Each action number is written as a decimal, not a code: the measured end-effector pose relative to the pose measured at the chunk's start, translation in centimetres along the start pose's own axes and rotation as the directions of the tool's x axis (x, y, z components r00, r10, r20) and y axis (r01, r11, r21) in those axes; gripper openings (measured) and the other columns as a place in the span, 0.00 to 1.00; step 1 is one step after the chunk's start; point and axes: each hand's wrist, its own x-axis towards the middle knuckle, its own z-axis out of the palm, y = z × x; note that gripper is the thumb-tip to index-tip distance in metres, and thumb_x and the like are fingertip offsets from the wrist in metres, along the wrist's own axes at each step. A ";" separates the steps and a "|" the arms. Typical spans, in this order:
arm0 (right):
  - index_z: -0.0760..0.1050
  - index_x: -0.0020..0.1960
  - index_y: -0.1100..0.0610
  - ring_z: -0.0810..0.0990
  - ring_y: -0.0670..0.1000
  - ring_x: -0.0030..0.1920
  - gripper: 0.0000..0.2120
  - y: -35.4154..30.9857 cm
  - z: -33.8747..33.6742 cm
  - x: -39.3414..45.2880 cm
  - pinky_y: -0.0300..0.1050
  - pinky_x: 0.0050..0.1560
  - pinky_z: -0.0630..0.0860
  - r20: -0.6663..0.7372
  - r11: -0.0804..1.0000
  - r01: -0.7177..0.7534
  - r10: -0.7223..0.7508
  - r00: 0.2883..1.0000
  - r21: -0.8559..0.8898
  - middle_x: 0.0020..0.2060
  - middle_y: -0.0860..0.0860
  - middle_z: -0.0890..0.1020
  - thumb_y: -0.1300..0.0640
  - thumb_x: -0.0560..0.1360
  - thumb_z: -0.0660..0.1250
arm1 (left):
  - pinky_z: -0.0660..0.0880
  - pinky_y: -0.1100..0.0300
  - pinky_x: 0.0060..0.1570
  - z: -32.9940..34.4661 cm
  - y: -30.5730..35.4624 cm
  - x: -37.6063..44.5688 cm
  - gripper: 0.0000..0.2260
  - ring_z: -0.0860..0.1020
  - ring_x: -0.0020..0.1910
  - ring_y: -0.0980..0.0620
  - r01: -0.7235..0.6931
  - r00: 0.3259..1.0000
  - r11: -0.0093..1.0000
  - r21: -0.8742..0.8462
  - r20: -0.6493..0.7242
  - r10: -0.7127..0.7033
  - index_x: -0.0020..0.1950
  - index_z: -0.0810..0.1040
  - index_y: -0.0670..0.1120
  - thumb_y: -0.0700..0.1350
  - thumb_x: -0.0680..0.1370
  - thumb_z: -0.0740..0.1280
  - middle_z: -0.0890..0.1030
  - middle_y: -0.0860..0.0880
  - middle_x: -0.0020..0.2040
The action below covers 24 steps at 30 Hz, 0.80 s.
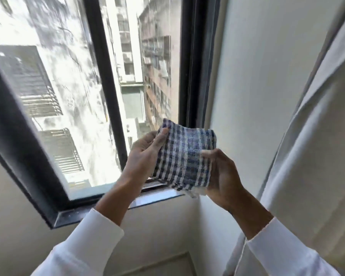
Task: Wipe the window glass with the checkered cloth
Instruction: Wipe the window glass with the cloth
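Observation:
A folded blue-and-white checkered cloth [184, 156] is held up between both hands, in front of the window's lower right corner. My left hand [142, 156] grips its left edge, thumb on the front face. My right hand [221, 174] pinches its right edge. The window glass [72, 92] fills the upper left, set in a black frame [22, 156] with a black vertical bar [106, 80] splitting it into two panes. The cloth hangs a little short of the glass, not touching it as far as I can see. Both arms wear white sleeves.
A white wall [253, 76] stands right of the window. A pale curtain [315, 136] hangs at the far right, close to my right arm. The dark sill [100, 211] runs below the panes. Outside are buildings and barred windows.

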 end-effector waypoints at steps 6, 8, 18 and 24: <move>0.72 0.80 0.60 0.81 0.67 0.75 0.26 -5.2 10.5 8.8 0.69 0.72 0.80 0.156 0.976 0.066 -0.034 0.987 -0.205 0.74 0.65 0.82 0.48 0.87 0.69 | 0.87 0.61 0.47 -6.8 9.8 4.7 0.15 0.91 0.48 0.52 -0.231 0.970 0.972 -0.043 -0.085 0.227 0.63 0.87 0.42 0.50 0.87 0.67 0.92 0.48 0.51; 0.74 0.79 0.59 0.82 0.66 0.74 0.26 -5.5 13.2 11.4 0.64 0.70 0.83 0.169 0.989 0.036 -0.012 0.986 -0.144 0.74 0.64 0.81 0.46 0.88 0.68 | 0.87 0.60 0.48 -9.9 11.1 6.1 0.16 0.91 0.48 0.51 -0.269 0.958 0.963 -0.013 -0.109 0.266 0.63 0.87 0.43 0.52 0.87 0.66 0.92 0.48 0.52; 0.83 0.64 0.52 0.91 0.63 0.56 0.17 0.9 25.6 23.2 0.65 0.56 0.88 -0.090 0.938 0.319 -0.332 0.939 -0.134 0.56 0.55 0.92 0.45 0.80 0.74 | 0.80 0.49 0.60 -32.5 12.7 12.3 0.22 0.82 0.65 0.46 -0.066 0.520 0.198 0.978 -0.136 0.844 0.76 0.77 0.49 0.60 0.88 0.62 0.84 0.47 0.66; 0.80 0.75 0.59 0.77 0.56 0.80 0.25 0.8 33.2 32.6 0.58 0.83 0.70 0.357 -0.100 0.665 -0.897 0.262 -0.740 0.76 0.60 0.81 0.75 0.80 0.68 | 0.60 0.43 0.88 -40.3 15.8 17.9 0.34 0.58 0.91 0.42 0.090 0.584 -0.022 0.996 -0.035 0.811 0.91 0.51 0.42 0.58 0.90 0.53 0.54 0.42 0.92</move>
